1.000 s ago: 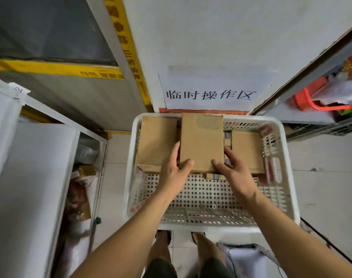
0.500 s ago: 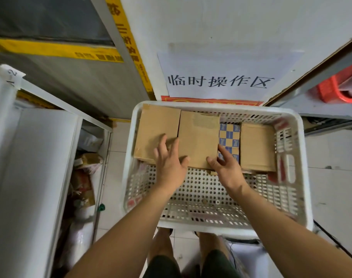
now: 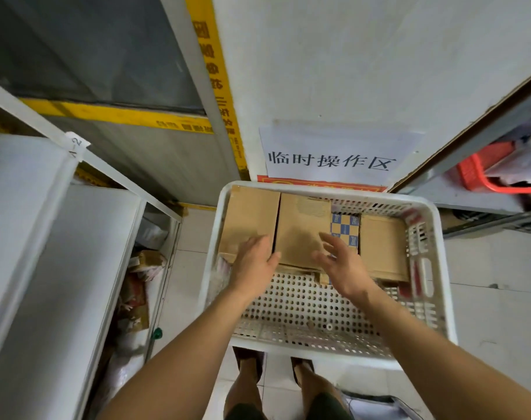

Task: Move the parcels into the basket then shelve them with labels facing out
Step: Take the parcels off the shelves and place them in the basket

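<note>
Cardboard parcels (image 3: 300, 228) line the white basket (image 3: 440, 268); left hand (image 3: 253, 265) and right hand (image 3: 344, 265) hover above, fingers spread, holding nothing.

I counted one white perforated plastic basket (image 3: 434, 268) holding three plain brown cardboard parcels (image 3: 249, 219) and one blue-and-tan checkered box (image 3: 345, 228). Far right sat one red plastic basket (image 3: 470, 174); one white paper sign (image 3: 331, 156) hung beyond.

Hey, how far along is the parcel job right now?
Done: three brown boxes and a checkered box lie in the white basket. In hand: nothing; the left hand and right hand are open above them. Left: shelving them, labels facing out.
</note>
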